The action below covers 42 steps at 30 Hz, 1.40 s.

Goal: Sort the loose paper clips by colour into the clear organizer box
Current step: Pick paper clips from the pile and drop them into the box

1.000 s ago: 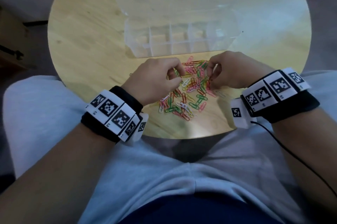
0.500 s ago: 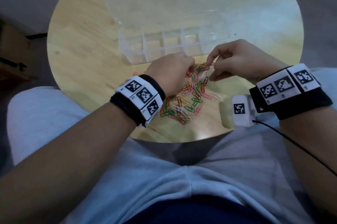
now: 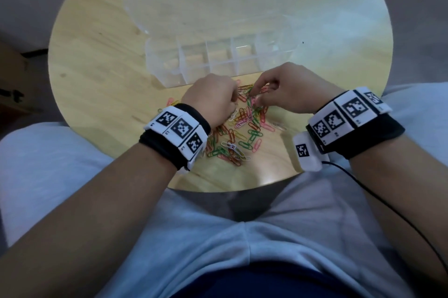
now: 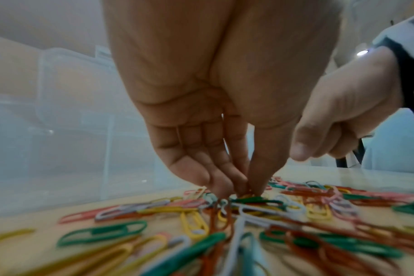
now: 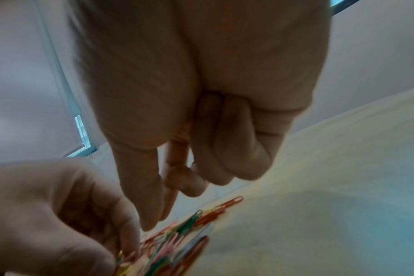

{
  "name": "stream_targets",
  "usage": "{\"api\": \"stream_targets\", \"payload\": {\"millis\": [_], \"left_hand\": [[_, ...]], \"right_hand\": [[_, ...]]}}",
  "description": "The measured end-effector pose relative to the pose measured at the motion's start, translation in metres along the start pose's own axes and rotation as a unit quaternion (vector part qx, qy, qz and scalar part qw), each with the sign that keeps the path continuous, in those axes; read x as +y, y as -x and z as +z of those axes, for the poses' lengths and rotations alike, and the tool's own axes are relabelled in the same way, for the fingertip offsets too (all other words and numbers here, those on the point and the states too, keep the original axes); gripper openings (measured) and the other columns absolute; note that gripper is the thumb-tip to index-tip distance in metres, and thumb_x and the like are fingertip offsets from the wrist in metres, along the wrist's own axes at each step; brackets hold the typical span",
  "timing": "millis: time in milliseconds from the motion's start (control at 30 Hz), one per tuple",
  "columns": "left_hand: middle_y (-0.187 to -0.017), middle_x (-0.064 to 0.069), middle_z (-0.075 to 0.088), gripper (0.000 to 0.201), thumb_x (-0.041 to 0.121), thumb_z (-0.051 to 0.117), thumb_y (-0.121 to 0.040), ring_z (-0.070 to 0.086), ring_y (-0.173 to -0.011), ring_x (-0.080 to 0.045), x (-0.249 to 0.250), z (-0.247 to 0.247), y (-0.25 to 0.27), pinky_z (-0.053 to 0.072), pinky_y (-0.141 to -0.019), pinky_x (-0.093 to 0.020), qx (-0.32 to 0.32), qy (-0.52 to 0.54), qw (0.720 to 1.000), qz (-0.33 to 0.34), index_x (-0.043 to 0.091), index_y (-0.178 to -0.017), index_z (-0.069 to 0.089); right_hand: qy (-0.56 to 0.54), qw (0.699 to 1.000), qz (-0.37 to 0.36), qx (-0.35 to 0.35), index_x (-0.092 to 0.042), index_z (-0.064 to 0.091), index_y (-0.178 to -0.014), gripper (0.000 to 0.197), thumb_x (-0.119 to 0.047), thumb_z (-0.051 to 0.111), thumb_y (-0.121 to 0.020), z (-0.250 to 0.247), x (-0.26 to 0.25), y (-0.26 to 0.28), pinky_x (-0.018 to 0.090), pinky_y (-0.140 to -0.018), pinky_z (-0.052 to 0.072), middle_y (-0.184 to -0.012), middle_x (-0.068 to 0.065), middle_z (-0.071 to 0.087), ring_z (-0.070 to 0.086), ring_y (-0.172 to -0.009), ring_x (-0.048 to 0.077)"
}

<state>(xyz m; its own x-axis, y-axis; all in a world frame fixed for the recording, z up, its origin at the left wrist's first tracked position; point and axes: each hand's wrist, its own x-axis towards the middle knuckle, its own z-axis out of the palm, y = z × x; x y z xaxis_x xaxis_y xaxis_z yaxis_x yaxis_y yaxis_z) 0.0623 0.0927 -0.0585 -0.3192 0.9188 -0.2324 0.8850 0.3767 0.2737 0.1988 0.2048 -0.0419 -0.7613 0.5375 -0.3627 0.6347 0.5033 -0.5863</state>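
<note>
Our left hand has its thumb and fingertips drawn together down in the heap, pinching a clip we can't make out clearly; it looks yellowish. Our right hand hangs just beside it over the far side of the heap, thumb and forefinger reaching down and nearly together, the other fingers curled back; we cannot tell whether it has hold of anything. The paper clips lie loose in a mixed pile of red, green, yellow, pink and white near the front edge of the round wooden table, under and between both hands. The clear organizer box stands just behind the pile toward the table's middle, lid open and lying back, its compartments showing bare table through them
</note>
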Motion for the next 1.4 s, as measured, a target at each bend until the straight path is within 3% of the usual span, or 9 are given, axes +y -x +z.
{"api": "stream_targets", "payload": {"millis": [400,533,633,767,833,933,1000,1133,1400], "left_hand": [[-0.073,0.009,0.066,0.007,0.014,0.070,-0.077,0.062,-0.069,-0.004,-0.014,-0.025,0.017,0.052,-0.067,-0.022,0.058,0.222,0.973,-0.032,0.020,-0.078,0.070],[-0.073,0.010,0.063,0.023,0.012,0.052,-0.089,0.056,-0.059,-0.005,-0.012,-0.026,0.021,0.044,-0.058,-0.021,0.027,0.226,0.974,-0.010,0.026,-0.087,0.070],[-0.054,0.004,0.049,0.035,0.008,0.039,-0.090,0.041,-0.043,-0.008,-0.010,-0.025,0.020,0.033,-0.047,-0.025,-0.010,0.223,0.974,-0.019,0.014,-0.064,0.062],[-0.055,-0.006,0.031,0.037,0.014,0.039,-0.091,0.033,-0.053,-0.022,-0.006,-0.023,0.019,0.027,-0.055,-0.033,-0.030,0.220,0.975,-0.027,0.012,-0.055,0.033],[-0.055,-0.003,0.038,0.035,0.022,0.043,-0.091,0.036,-0.054,-0.022,-0.002,-0.020,0.019,0.028,-0.054,-0.032,-0.020,0.193,0.981,-0.027,0.011,-0.057,0.041],[-0.075,0.009,0.060,0.015,0.038,0.057,-0.087,0.057,-0.074,-0.016,0.007,-0.015,0.018,0.044,-0.064,-0.031,0.004,0.099,0.995,-0.022,0.027,-0.079,0.062],[-0.091,0.009,0.065,0.009,0.036,0.060,-0.087,0.061,-0.091,-0.018,0.010,-0.009,0.017,0.046,-0.073,-0.032,-0.002,0.063,0.998,-0.009,0.037,-0.092,0.067],[-0.113,0.006,0.066,0.015,0.035,0.062,-0.088,0.060,-0.103,-0.023,0.012,-0.003,0.014,0.046,-0.078,-0.033,-0.016,0.012,1.000,-0.014,0.041,-0.100,0.069],[-0.104,0.005,0.066,0.010,0.040,0.063,-0.087,0.061,-0.100,-0.024,0.013,0.003,0.008,0.038,-0.069,-0.031,-0.022,-0.020,0.999,-0.030,0.034,-0.095,0.065]], "right_hand": [[0.061,0.998,0.031,-0.007,-0.022,0.077,-0.082,0.005,-0.025,0.078,-0.079,0.008,0.001,-0.006,0.018,-0.052,0.036,-0.065,-0.013,0.060,0.052,-0.063,0.002],[0.038,0.999,0.035,-0.004,-0.023,0.076,-0.079,0.006,-0.028,0.080,-0.077,0.003,0.004,-0.005,0.018,-0.054,0.036,-0.071,-0.012,0.064,0.053,-0.067,0.002],[-0.011,0.999,0.034,0.016,-0.021,0.075,-0.076,0.009,-0.027,0.082,-0.075,-0.004,0.007,-0.002,0.009,-0.048,0.035,-0.059,-0.019,0.063,0.055,-0.061,-0.006],[-0.070,0.997,0.029,0.020,-0.018,0.074,-0.078,0.008,-0.021,0.081,-0.076,-0.012,0.010,0.002,0.013,-0.054,0.040,-0.072,-0.005,0.071,0.058,-0.066,0.004],[-0.106,0.994,0.015,0.007,-0.018,0.072,-0.089,0.008,-0.013,0.075,-0.083,-0.016,0.009,0.006,0.007,-0.049,0.038,-0.081,0.007,0.072,0.058,-0.061,0.002],[-0.101,0.995,0.014,-0.006,-0.024,0.069,-0.105,0.024,-0.006,0.059,-0.093,-0.018,0.007,0.007,0.010,-0.041,0.033,-0.077,-0.004,0.063,0.046,-0.043,0.003],[-0.114,0.992,0.049,-0.035,-0.024,0.074,-0.095,0.029,-0.004,0.052,-0.093,-0.017,0.007,0.005,0.024,-0.041,0.030,-0.067,-0.005,0.053,0.033,-0.043,0.014],[-0.182,0.976,0.089,-0.085,-0.008,0.062,-0.068,0.029,-0.005,0.041,-0.087,-0.015,0.005,0.007,0.019,-0.041,0.018,-0.059,0.004,0.035,0.019,-0.042,0.014],[-0.227,0.966,0.103,-0.061,-0.005,0.053,-0.062,0.023,-0.009,0.045,-0.083,-0.013,0.002,0.006,0.028,-0.048,0.023,-0.061,0.014,0.045,0.027,-0.047,0.020]]}}
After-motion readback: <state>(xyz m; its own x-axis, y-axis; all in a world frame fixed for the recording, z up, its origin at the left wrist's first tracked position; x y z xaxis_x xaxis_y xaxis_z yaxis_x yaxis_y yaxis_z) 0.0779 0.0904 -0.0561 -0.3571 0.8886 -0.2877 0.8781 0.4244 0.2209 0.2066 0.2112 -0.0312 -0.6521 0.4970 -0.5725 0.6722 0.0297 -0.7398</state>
